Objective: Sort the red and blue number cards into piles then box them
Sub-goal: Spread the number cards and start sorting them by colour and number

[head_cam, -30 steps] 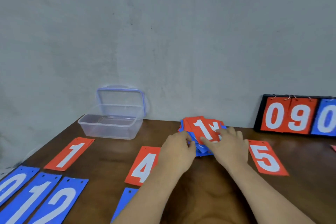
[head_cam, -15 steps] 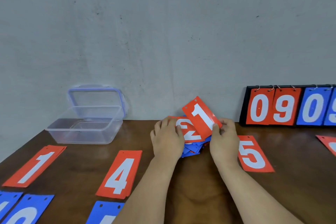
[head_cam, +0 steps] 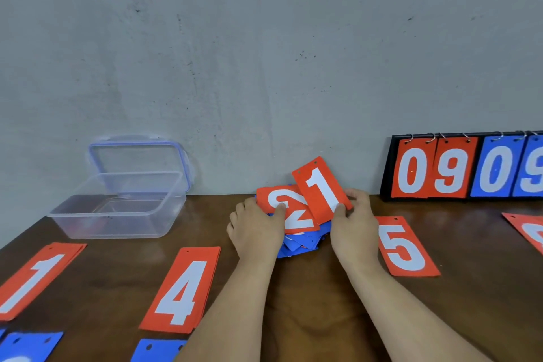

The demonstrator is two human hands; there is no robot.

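Red rectangular "1" card (head_cam: pixel 321 189) is pinched by its near edge in my right grip (head_cam: pixel 354 223), tilted up over the mixed heap of red and blue cards (head_cam: pixel 305 244) between both grips. Left grip (head_cam: pixel 258 228) clamps that heap, thumb on the red "2" card (head_cam: pixel 289 211). Risk: the red "1" pile (head_cam: pixel 41 273) lies far left of my left grip. That's a long carry on an edge pinch, so the card may slip or snag the "2".

Card heap (head_cam: pixel 305 241) between left hand (head_cam: pixel 258 232) and right hand (head_cam: pixel 355 226); lone 1 card (head_cam: pixel 321 188) above heap, in right hand. Box (head_cam: pixel 117 214) left, farther back. 4 pile (head_cam: pixel 182 288) left, nearer; 1 pile (head_cam: pixel 35 276) beyond it. 5 card (head_cam: pixel 405 247) just right. Scoreboard (head_cam: pixel 464 167) right, behind. Edge card (head_cam: pixel 529 232) far right, perhaps pile.
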